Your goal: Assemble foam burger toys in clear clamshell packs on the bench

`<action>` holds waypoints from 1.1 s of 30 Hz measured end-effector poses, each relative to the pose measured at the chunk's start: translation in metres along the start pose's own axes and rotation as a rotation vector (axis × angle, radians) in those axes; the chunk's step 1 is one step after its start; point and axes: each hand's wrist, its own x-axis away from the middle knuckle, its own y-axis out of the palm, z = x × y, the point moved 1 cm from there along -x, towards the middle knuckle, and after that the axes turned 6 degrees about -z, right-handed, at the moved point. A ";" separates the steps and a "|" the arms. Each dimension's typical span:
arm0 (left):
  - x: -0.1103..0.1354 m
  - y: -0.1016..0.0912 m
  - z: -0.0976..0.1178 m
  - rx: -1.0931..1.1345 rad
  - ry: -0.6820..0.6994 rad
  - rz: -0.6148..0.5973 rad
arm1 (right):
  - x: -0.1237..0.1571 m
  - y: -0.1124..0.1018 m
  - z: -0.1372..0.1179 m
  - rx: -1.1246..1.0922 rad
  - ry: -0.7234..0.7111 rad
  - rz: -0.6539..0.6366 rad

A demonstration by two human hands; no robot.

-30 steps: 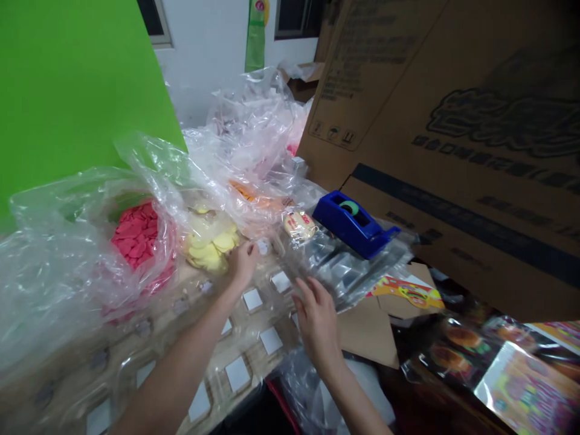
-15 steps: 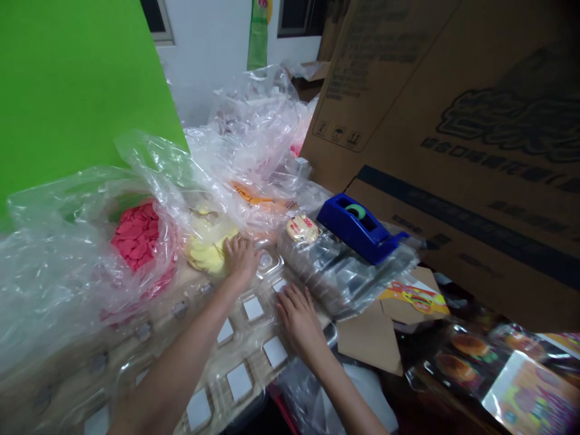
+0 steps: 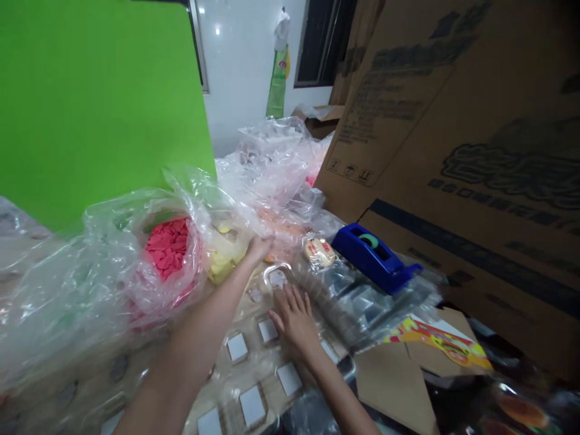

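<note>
Left hand (image 3: 260, 249): fingers pressed together, resting on plastic bag (image 3: 235, 223) beside yellow discs (image 3: 222, 266), past clear plastic tray (image 3: 267, 386).
Right hand (image 3: 293, 320): spread, pressing on tray.
Blue tape dispenser (image 3: 374, 260): sitting beside tray.

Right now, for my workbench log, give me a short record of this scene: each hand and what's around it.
Left hand: at a clear plastic bag holding yellow discs; grip unclear
Right hand: open, fingers on a clear plastic tray with white squares
Nearby: blue tape dispenser; bag of red discs
Rest: large cardboard box; green board
</note>
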 end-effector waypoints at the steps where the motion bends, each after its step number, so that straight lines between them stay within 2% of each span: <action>1: -0.009 0.000 0.006 0.028 0.006 -0.010 | -0.003 0.002 -0.001 0.001 -0.002 -0.019; 4: -0.020 0.002 0.015 0.027 0.023 -0.010 | -0.010 0.007 0.001 0.000 0.003 -0.058; 6: -0.017 0.001 0.009 -0.015 0.020 -0.005 | -0.015 0.009 0.003 -0.001 0.022 -0.066; 11: 0.008 -0.011 -0.027 -0.217 0.003 0.012 | -0.027 0.007 0.006 -0.017 0.043 -0.038; 14: 0.028 -0.021 -0.034 -0.329 0.045 0.018 | -0.028 -0.007 0.008 -0.037 -0.006 0.004; 16: 0.042 -0.026 -0.024 -0.387 0.086 0.012 | -0.025 -0.020 0.012 -0.056 -0.047 0.033; 19: 0.052 -0.030 0.011 -0.429 0.187 -0.001 | -0.016 -0.037 0.019 -0.086 -0.087 0.072; 22: 0.032 -0.021 0.055 -0.382 0.345 -0.004 | 0.000 -0.044 0.019 -0.097 -0.107 0.105; 25: -0.012 0.002 0.079 -0.296 0.379 -0.067 | 0.018 -0.044 0.012 -0.103 -0.112 0.147; 27: -0.039 0.019 0.079 -0.245 0.320 -0.150 | 0.029 -0.042 0.008 -0.132 -0.096 0.189; 29: -0.056 0.033 0.070 -0.192 0.261 -0.223 | 0.037 -0.041 0.008 -0.176 -0.066 0.222; 33: -0.061 0.047 0.052 -0.045 0.227 -0.292 | 0.042 -0.042 0.013 -0.229 -0.006 0.239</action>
